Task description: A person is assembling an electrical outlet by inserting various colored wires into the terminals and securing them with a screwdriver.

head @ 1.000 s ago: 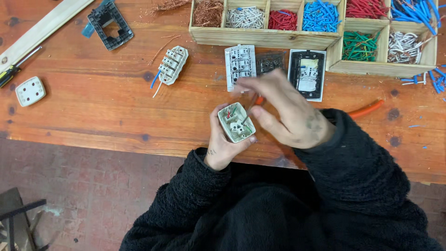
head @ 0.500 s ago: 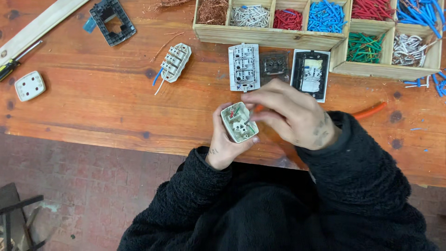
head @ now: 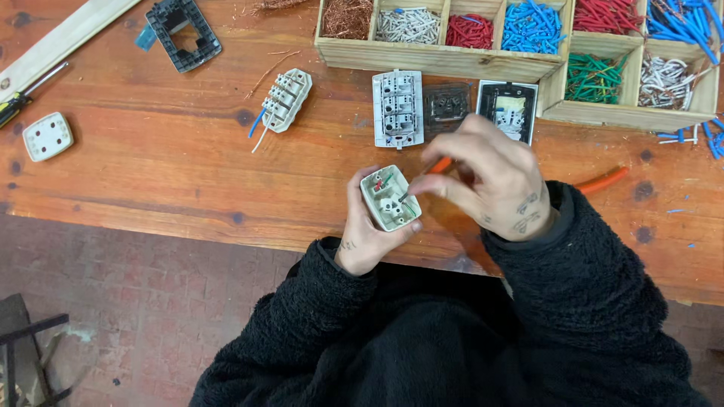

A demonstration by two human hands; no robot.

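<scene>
In the head view, the left hand (head: pixel 367 234) grips a small white socket module (head: pixel 389 197) just above the counter (head: pixel 166 173) edge, its back facing up. The right hand (head: pixel 490 181) pinches an orange-handled screwdriver (head: pixel 437 166), tip at a terminal. This looks like terminal-screw work; the tip must stay seated squarely while the module is kept steady.

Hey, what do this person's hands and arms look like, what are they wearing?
Both arms are in a fuzzy black fleece with long sleeves that end at the wrists. The hands are bare, no gloves. The right hand has small dark tattoo marks on its back, and the left hand has a small one near the wrist.
</scene>
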